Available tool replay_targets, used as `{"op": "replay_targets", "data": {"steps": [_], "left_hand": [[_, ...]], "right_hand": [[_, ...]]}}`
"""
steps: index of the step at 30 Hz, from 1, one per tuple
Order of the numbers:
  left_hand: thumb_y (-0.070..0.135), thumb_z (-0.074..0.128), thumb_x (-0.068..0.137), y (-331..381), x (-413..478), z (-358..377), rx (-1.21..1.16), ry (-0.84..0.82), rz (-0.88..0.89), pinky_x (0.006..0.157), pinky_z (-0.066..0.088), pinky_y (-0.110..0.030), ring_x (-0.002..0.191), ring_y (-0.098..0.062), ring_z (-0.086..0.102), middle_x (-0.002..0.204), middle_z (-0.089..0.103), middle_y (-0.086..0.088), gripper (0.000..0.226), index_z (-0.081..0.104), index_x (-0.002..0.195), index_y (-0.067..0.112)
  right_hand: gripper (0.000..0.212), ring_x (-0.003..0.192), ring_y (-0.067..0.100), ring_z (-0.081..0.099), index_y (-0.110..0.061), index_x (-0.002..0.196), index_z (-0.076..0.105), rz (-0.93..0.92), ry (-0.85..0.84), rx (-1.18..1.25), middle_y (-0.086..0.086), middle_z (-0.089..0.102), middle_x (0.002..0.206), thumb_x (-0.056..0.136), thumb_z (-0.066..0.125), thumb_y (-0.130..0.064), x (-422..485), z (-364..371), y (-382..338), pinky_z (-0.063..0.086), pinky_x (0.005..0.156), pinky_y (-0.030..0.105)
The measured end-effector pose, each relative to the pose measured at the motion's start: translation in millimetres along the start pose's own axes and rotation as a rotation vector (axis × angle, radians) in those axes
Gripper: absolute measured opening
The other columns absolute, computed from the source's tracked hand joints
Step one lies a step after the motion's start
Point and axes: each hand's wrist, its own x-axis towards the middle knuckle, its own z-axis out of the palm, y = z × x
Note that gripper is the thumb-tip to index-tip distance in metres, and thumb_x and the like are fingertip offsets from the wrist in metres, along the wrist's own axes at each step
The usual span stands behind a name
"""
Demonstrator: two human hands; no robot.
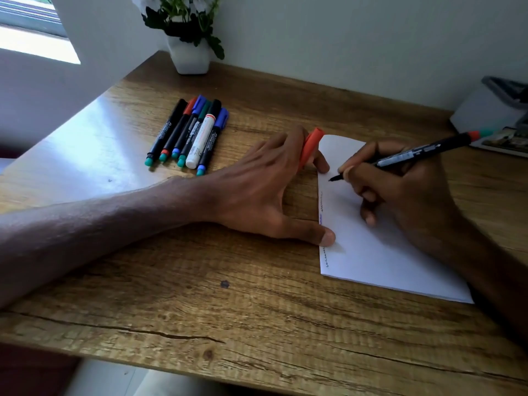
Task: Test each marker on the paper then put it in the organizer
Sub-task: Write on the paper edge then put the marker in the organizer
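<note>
Where right hand (405,195) grips marker (423,151), paper (371,252) lies hidden

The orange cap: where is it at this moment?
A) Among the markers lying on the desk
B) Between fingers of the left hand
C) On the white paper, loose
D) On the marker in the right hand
B: the orange cap sticks up between fingers of the left hand, while the marker in the right hand has its bare tip at the paper.
</note>
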Motion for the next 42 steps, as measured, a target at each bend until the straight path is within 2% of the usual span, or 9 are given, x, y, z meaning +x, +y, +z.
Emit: {"op": "replay_targets", "data": {"steps": [3, 6, 9, 14, 18, 22, 29, 36, 42], "left_hand": [[0.079, 0.056, 0.081, -1.6, -0.1, -0.1, -0.051, 0.009, -0.015, 0.103, 0.03, -0.013, 0.122, 0.002, 0.036, 0.128, 0.039, 0.02, 0.08, 0.038, 0.138, 0.027], [0.061, 0.032, 0.101, -1.4, -2.1, 0.0, -0.214, 0.114, -0.053, 0.097, 0.043, -0.023, 0.118, -0.007, 0.048, 0.124, 0.051, 0.008, 0.051, 0.047, 0.129, 0.021], [0.049, 0.02, 0.106, -1.4, -2.1, -0.2, -0.298, 0.267, -0.084, 0.091, 0.041, -0.024, 0.112, -0.017, 0.052, 0.119, 0.056, -0.006, 0.053, 0.053, 0.122, 0.011], [0.036, 0.032, 0.109, -8.3, 0.6, -0.5, -0.244, 0.418, -0.041, 0.084, 0.046, -0.036, 0.099, -0.018, 0.059, 0.106, 0.064, -0.004, 0.037, 0.06, 0.114, 0.013], [0.036, 0.046, 0.107, -10.6, 2.4, 0.3, -0.196, 0.419, -0.032, 0.073, 0.049, -0.031, 0.091, -0.01, 0.061, 0.103, 0.065, 0.003, 0.025, 0.06, 0.115, 0.018], [0.04, 0.048, 0.104, -12.4, 3.3, -0.4, -0.197, 0.384, -0.064, 0.075, 0.053, -0.031, 0.097, -0.008, 0.064, 0.111, 0.068, 0.007, 0.029, 0.062, 0.123, 0.022], [0.042, 0.049, 0.102, -12.6, 4.6, 0.2, -0.204, 0.363, -0.092, 0.083, 0.049, -0.025, 0.102, -0.002, 0.062, 0.118, 0.068, 0.012, 0.032, 0.061, 0.128, 0.027], [0.039, 0.05, 0.102, -13.7, 5.0, 0.4, -0.208, 0.372, -0.099, 0.083, 0.05, -0.02, 0.103, 0.0, 0.06, 0.118, 0.067, 0.014, 0.031, 0.061, 0.13, 0.027], [0.035, 0.052, 0.104, -13.9, 5.3, -0.2, -0.194, 0.373, -0.088, 0.083, 0.053, -0.019, 0.106, 0.002, 0.059, 0.12, 0.066, 0.015, 0.03, 0.059, 0.132, 0.028]], "right_hand": [[0.011, 0.055, 0.015, 0.056, -0.007, 0.083, 0.072, 0.039, 0.085, 0.113, 0.016, 0.064, 0.073, 0.09, 0.066, -0.001, 3.4, -4.3, -2.1, 0.045, 0.038, 0.024], [0.008, 0.063, 0.017, 0.058, -0.004, 0.094, 0.074, 0.033, 0.097, 0.183, 0.017, 0.066, 0.08, 0.092, 0.066, -0.003, 4.7, -8.2, -4.0, 0.047, 0.043, 0.022], [0.014, 0.07, 0.02, 0.06, 0.0, 0.103, 0.074, 0.026, 0.086, 0.206, 0.014, 0.069, 0.085, 0.095, 0.064, -0.006, 5.1, -11.3, -3.9, 0.049, 0.047, 0.024], [0.021, 0.073, 0.023, 0.065, -0.003, 0.104, 0.071, -0.021, 0.07, 0.241, 0.014, 0.071, 0.087, 0.091, 0.06, -0.016, 5.2, -14.0, -9.4, 0.052, 0.051, 0.027], [0.02, 0.067, 0.021, 0.068, -0.007, 0.102, 0.07, -0.113, 0.126, 0.202, 0.009, 0.074, 0.083, 0.086, 0.068, -0.02, 5.2, -17.1, -16.8, 0.054, 0.05, 0.026], [0.024, 0.065, 0.017, 0.067, -0.011, 0.102, 0.073, -0.103, 0.129, 0.205, 0.005, 0.073, 0.08, 0.083, 0.069, -0.025, 7.1, -17.8, -17.0, 0.053, 0.05, 0.024], [0.025, 0.08, 0.031, 0.074, -0.003, 0.112, 0.07, -0.078, 0.085, 0.263, 0.016, 0.077, 0.097, 0.093, 0.064, -0.02, 4.6, -16.9, -19.6, 0.057, 0.055, 0.031], [0.007, 0.053, 0.027, 0.061, -0.005, 0.091, 0.073, -0.206, 0.155, 0.261, 0.011, 0.07, 0.07, 0.088, 0.07, -0.01, 6.2, -24.4, -19.1, 0.049, 0.046, 0.028], [0.013, 0.049, 0.026, 0.056, -0.007, 0.083, 0.073, -0.244, 0.091, 0.263, 0.009, 0.066, 0.065, 0.08, 0.066, -0.018, 5.3, -23.7, -17.4, 0.046, 0.042, 0.025]]}}
